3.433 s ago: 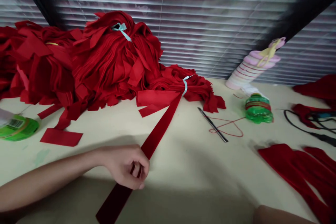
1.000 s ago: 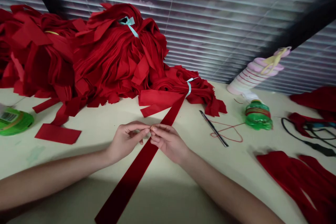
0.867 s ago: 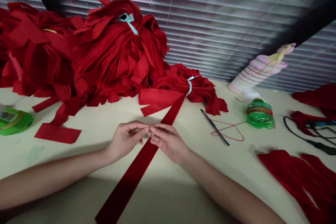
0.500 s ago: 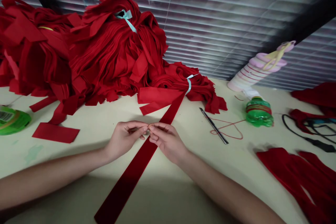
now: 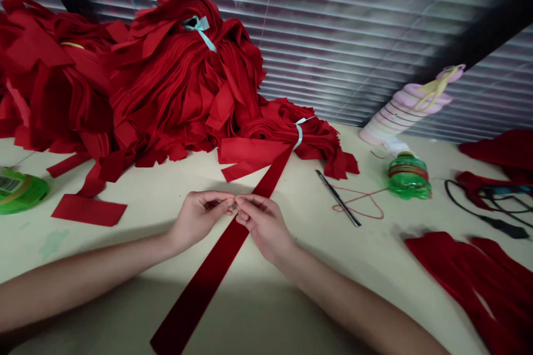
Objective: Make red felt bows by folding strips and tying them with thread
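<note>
"What did the hands have, there at the desk?"

"The left hand (image 5: 197, 219) and the right hand (image 5: 264, 226) met just over a long dark-red velvet strip (image 5: 200, 283), their fingertips (image 5: 230, 199) touching. The right hand lay partly across the strip. Each grip had closed narrow, a small pinch, but whether anything thin sat inside it I couldn't tell."

"Where did the strip run?"

"Flat along the desk (image 5: 300, 194), from the near edge of the view, under the right hand, and up to a bundle of red felt strips (image 5: 283, 134) tied with a pale blue ribbon (image 5: 298, 136)."

"What lay around it?"

"On the left was a red felt rectangle (image 5: 89, 213), with a green roll (image 5: 16, 191) beyond it. On the right were a slim dark metal rod (image 5: 337, 198), loose red thread (image 5: 358, 205) and a green plastic bottle (image 5: 408, 177) banded with rubber rings. Further right lay red strips (image 5: 462, 283) and a black cable (image 5: 483, 216)."

"And further back?"

"A great heap of red felt strips (image 5: 179, 94) stood against the window blinds (image 5: 353, 39), and a pink-and-white striped cone (image 5: 406, 111) leaned near them."
</note>
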{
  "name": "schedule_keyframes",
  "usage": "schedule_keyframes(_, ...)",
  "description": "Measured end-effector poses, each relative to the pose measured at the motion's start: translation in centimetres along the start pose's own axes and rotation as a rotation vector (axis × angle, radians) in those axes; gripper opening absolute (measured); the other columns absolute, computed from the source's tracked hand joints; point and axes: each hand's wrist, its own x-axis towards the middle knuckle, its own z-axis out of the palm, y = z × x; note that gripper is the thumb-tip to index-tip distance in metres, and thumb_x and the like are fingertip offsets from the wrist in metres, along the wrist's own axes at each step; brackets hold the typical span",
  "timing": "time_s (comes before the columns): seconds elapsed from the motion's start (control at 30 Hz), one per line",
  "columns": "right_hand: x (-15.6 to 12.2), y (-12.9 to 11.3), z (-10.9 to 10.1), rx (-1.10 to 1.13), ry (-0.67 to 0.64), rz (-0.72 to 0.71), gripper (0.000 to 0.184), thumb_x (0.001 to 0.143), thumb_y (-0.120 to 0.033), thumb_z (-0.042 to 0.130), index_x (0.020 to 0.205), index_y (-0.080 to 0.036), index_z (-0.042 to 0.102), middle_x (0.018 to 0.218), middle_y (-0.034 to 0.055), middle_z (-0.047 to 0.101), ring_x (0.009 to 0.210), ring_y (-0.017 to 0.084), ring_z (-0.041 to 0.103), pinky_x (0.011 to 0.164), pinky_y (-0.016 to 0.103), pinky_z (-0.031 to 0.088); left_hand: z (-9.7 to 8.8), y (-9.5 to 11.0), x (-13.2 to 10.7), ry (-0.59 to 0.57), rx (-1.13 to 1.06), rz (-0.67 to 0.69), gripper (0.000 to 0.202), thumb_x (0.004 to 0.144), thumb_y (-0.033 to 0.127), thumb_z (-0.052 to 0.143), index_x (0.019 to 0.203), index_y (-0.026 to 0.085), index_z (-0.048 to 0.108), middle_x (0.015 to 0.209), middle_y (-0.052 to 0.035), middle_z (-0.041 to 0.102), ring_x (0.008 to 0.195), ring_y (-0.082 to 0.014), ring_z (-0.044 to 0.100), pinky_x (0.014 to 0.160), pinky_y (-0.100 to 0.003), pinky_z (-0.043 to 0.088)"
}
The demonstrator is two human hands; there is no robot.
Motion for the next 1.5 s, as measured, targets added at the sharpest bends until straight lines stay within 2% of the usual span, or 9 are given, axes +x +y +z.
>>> schedule_keyframes(0.43,-0.1,0.7,0.0,-0.112,0.03,-0.093,0.017,0.065,-0.028,0.073,0.073,-0.015,0.066,0.056,-0.0027,0.053,0.05,0.007,0.041,0.053,0.026,0.032,0.0,0.4,-0.1,-0.001,-0.032,-0.057,0.012,0.075,0.023,0.062,0.078,0.014,0.069,0.067,-0.0011,0.066,0.063,-0.0095,0.059,0.062,-0.02,0.05)
schedule_keyframes(0.77,-0.2,0.7,0.0,-0.417,0.029,-0.155,0.014,0.073,-0.031,0.064,0.072,-0.017,0.061,0.054,-0.002,0.054,0.045,0.01,0.046,0.048,0.026,0.036,-0.2,0.3,0.3,-0.024,-0.055,-0.075,0.012,0.075,0.026,0.063,0.073,0.015,0.066,0.064,-0.0009,0.064,0.059,-0.0097,0.055,0.06,-0.022,0.049)
schedule_keyframes(0.9,0.0,-1.3,-1.0,-0.802,-0.054,-0.321,0.013,0.08,-0.031,0.055,0.077,-0.018,0.06,0.059,0.0003,0.057,0.05,0.013,0.052,0.05,0.027,0.041,-0.1,0.4,0.3,-0.009,-0.079,-0.066,0.014,0.076,0.029,0.061,0.075,0.015,0.065,0.066,-0.0003,0.061,0.06,-0.0087,0.053,0.061,-0.021,0.047)
schedule_keyframes(1.03,1.2,-4.5,-3.4,-1.387,-0.036,-0.676,0.015,0.081,-0.023,0.05,0.09,-0.018,0.06,0.089,0.009,0.061,0.076,0.02,0.06,0.07,0.034,0.047,0.1,0.5,0.3,0.003,-0.098,-0.075,0.015,0.075,0.029,0.063,0.077,0.015,0.064,0.066,0.0002,0.058,0.06,-0.0088,0.051,0.059,-0.022,0.046)
schedule_keyframes(1.13,2.2,-6.4,-5.2,-1.677,-0.019,-0.79,0.021,0.078,-0.019,0.05,0.096,-0.016,0.059,0.109,0.0138,0.057,0.095,0.026,0.058,0.083,0.039,0.045,-0.1,0.5,0.3,0.018,-0.118,-0.069,0.012,0.072,0.023,0.062,0.08,0.016,0.064,0.07,0.0,0.058,0.062,-0.0095,0.051,0.058,-0.022,0.045)
schedule_keyframes(1.2,2.6,-7.2,-5.9,-1.721,-0.009,-0.82,0.015,0.075,-0.017,0.051,0.088,-0.016,0.058,0.106,0.0127,0.059,0.093,0.025,0.058,0.081,0.037,0.045,-0.3,0.6,0.2,0.011,-0.14,-0.057,0.011,0.07,0.018,0.057,0.078,0.016,0.065,0.072,-0.0007,0.058,0.061,-0.0095,0.05,0.058,-0.023,0.044)
schedule_keyframes(1.27,2.7,-8.0,-6.2,-1.698,0.078,-0.877,0.004,0.075,-0.017,0.052,0.075,-0.018,0.055,0.089,0.0091,0.062,0.08,0.021,0.059,0.071,0.033,0.046,-0.5,0.7,0.1,-0.025,-0.161,-0.053,0.014,0.068,0.014,0.049,0.063,0.015,0.062,0.064,-0.0007,0.056,0.054,-0.0088,0.045,0.053,-0.023,0.04)
schedule_keyframes(1.33,2.4,-8.9,-6.2,-1.658,0.197,-0.939,0.01,0.075,-0.019,0.053,0.066,-0.019,0.051,0.071,0.0044,0.06,0.066,0.018,0.057,0.061,0.028,0.043,-0.6,0.7,0.0,-0.053,-0.18,-0.056,0.019,0.066,0.013,0.045,0.049,0.015,0.053,0.052,0.0012,0.048,0.047,-0.0075,0.038,0.048,-0.023,0.033)
schedule_keyframes(1.5,0.9,-11.7,-7.0,-1.532,0.407,-0.924,0.019,0.072,-0.032,0.067,0.062,-0.019,0.058,0.058,0.0001,0.061,0.05,0.013,0.054,0.052,0.024,0.04,-0.5,0.4,0.3,0.027,-0.223,-0.076,0.017,0.073,0.018,0.046,0.056,0.015,0.051,0.054,0.0033,0.041,0.048,-0.0063,0.035,0.045,-0.021,0.03)
